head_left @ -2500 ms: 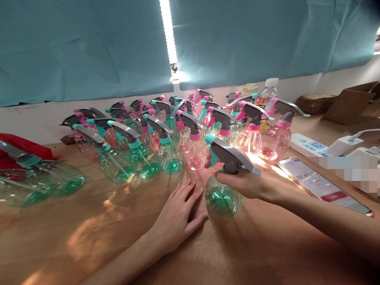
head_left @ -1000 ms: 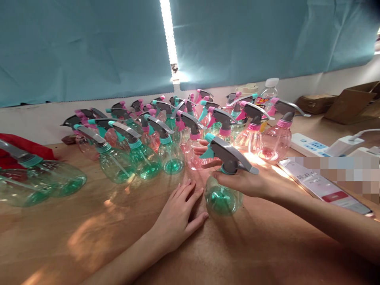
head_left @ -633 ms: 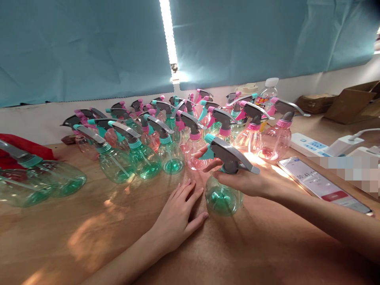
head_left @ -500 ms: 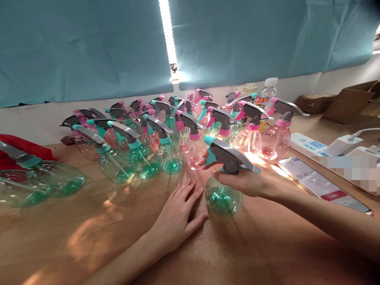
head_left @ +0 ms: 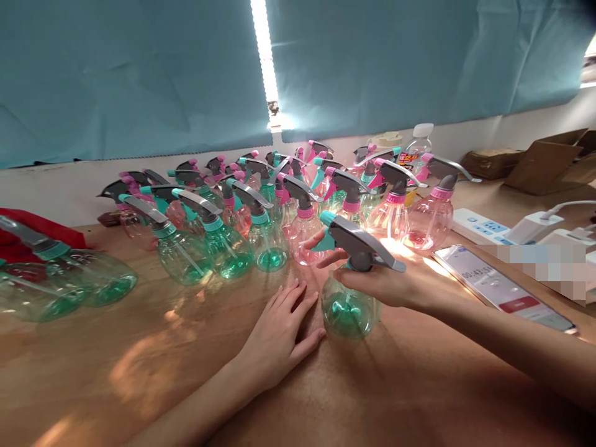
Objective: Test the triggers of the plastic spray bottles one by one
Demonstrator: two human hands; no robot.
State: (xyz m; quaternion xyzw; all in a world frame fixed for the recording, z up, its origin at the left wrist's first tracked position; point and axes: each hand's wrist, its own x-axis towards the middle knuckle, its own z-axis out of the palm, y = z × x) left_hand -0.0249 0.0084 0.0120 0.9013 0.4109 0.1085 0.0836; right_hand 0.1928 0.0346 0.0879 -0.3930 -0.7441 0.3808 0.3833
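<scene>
A spray bottle (head_left: 351,310) with a clear green body and a grey and turquoise trigger head stands upright on the wooden table (head_left: 186,385). My right hand (head_left: 372,284) is around its neck, thumb on the near side, with the index finger stretched out past the turquoise trigger. Flat on the tabletop, just left of this bottle, lies my left hand (head_left: 279,332), fingers spread and holding nothing. Behind both hands stand several more spray bottles, among them a green one (head_left: 269,248) and a pink one (head_left: 305,239).
Two green spray bottles (head_left: 100,279) stand at the left by a red cloth (head_left: 41,228). To the right are a phone (head_left: 503,288) showing a timer, a white power strip (head_left: 479,226) with plugs, and an open cardboard box (head_left: 547,164). A clear capped bottle (head_left: 421,146) stands behind.
My right index finger has straightened and moved left, away from the trigger. The bottle and my left hand have stayed in place; the view has shifted slightly.
</scene>
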